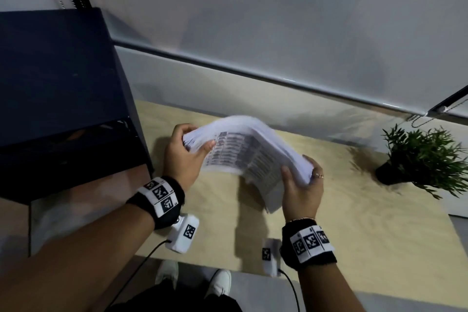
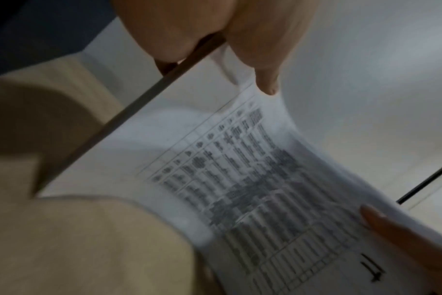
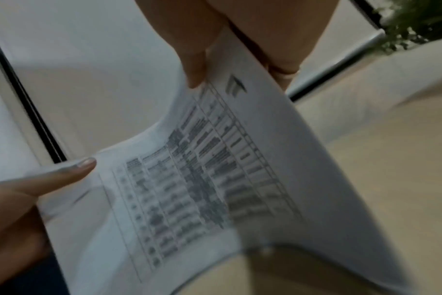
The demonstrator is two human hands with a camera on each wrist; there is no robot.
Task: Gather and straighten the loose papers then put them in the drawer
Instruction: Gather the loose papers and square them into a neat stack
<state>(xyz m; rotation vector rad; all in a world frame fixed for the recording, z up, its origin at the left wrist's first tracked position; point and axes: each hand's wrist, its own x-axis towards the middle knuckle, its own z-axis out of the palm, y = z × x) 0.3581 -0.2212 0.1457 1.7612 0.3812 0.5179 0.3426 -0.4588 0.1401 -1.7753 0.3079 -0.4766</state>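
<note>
A thick stack of printed papers (image 1: 249,149) is held in the air above the light wooden desk (image 1: 354,210), bowed upward in the middle. My left hand (image 1: 188,145) grips its left end, thumb on top and fingers under. My right hand (image 1: 302,180) grips the right end the same way. The top sheet carries a printed table (image 2: 240,179), also visible in the right wrist view as the table (image 3: 197,179). A dark cabinet (image 1: 63,78) stands at the left, with an open dark compartment (image 1: 76,149) in its front; whether this is the drawer I cannot tell.
A small potted plant (image 1: 425,157) stands on the desk at the right. A white wall with a grey rail (image 1: 253,73) runs behind the desk. My white shoes (image 1: 217,284) show below the desk's front edge.
</note>
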